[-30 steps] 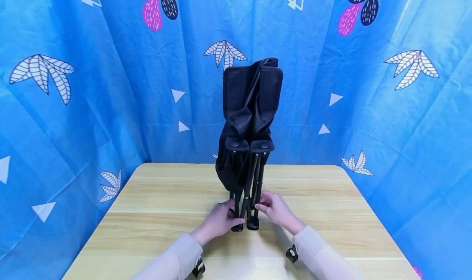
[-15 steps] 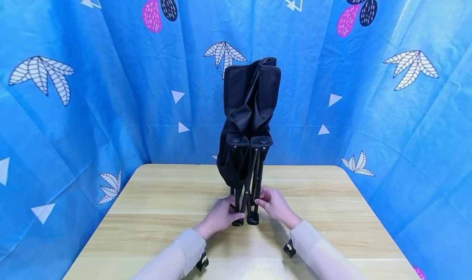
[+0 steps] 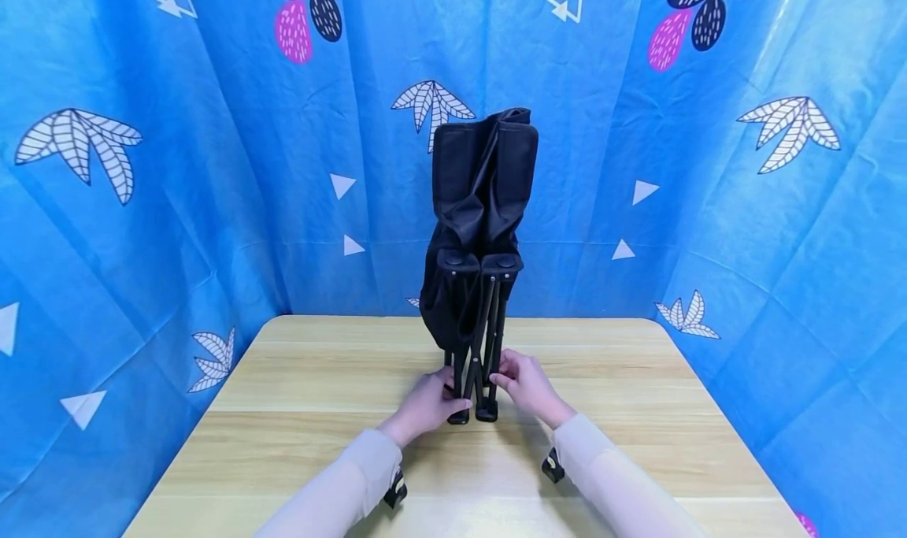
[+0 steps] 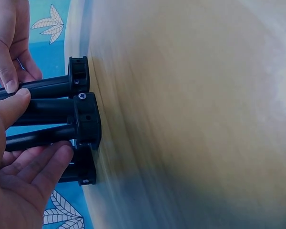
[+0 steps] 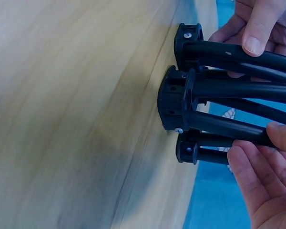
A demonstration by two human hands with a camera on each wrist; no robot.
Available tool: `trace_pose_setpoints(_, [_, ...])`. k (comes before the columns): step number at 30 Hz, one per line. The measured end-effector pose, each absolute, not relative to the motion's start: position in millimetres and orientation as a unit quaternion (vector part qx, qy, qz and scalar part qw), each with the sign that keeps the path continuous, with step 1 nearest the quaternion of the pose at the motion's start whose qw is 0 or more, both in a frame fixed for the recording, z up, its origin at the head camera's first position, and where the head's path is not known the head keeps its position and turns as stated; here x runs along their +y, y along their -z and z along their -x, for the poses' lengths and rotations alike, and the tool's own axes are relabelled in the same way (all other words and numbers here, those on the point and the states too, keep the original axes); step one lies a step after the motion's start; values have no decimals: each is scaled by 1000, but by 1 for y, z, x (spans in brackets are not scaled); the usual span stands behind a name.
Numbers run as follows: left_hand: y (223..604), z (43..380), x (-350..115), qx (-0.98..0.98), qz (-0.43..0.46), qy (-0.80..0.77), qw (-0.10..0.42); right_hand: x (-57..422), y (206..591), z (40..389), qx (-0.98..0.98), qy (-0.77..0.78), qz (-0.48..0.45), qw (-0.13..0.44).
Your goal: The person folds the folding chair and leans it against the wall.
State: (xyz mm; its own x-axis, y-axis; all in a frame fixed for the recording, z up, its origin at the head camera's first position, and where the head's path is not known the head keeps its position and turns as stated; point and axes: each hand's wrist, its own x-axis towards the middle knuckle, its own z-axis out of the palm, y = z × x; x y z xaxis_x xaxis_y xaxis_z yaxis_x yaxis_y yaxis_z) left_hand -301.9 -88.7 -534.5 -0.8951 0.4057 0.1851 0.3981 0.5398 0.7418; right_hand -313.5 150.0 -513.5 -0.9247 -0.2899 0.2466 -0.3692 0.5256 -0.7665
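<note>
A folded black camping chair point(image 3: 468, 223) stands upright on the table in the head view, its fabric bunched above a bundle of tube legs. My left hand point(image 3: 421, 406) grips the legs low on the left side, thumb across the front. On the right side my right hand point(image 3: 527, 384) pinches a leg between thumb and fingers. The left wrist view has the plastic feet point(image 4: 88, 119) close together at the tabletop, the thumb and fingers of my left hand point(image 4: 24, 176) around the tubes. Tubes also lie between the right hand's thumb and fingers point(image 5: 250, 174) in the right wrist view.
The light wooden table point(image 3: 312, 380) has rounded far corners. Blue patterned curtains point(image 3: 588, 168) hang behind it and along both sides, close to its edges. Small black devices point(image 3: 553, 465) hang under both wrists.
The camping chair has shifted a little away from me, toward the far edge, staying upright. Both hands have moved with it and keep their hold on the legs.
</note>
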Motion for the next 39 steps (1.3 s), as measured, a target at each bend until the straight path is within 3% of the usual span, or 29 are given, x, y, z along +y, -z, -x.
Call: trace_pose_setpoints(39, [534, 348, -82, 886, -224, -405, -10, 145, 511, 358, -891, -421, -156, 68])
